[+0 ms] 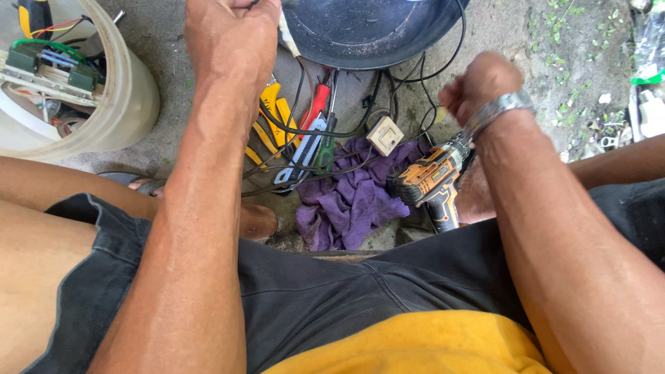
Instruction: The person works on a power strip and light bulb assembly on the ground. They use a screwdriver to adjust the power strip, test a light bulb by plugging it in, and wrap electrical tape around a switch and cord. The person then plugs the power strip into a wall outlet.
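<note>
bucket point(128, 104): A cream plastic bucket stands at the far left, filled with circuit parts and coloured wires. It could be tipped if the left forearm swings outward, since it stands just beside that arm.

left hand point(228, 34): It is raised at the top of the view and closed into a fist. Something thin appears to be gripped in it, but the item itself is hidden by the fingers. A pale cord point(289, 38) runs off beside the fist; whether it is held cannot be told.

hand tools point(305, 135): Yellow-handled pliers, a red screwdriver and a blue-grey tool are heaped on the ground beneath the left wrist. Black cables point(325, 131) are draped over them, so a pulled cable could drag the tools or snag on a handle.

black basin point(367, 28): It sits at the top centre, just beside the left fist, with cable looped along its rim. A tug could shift it.

switch box point(384, 135): A small beige box lies on the cables, beside the purple cloth point(346, 204). It could be jerked off by cable tension.

cordless drill point(433, 183): It lies on the cloth under the right wrist, where it could be knocked by the arm.

right hand point(474, 86): It is closed loosely, knuckles up, with a metal watch on the wrist. What is pinched, if anything, cannot be told.
</note>
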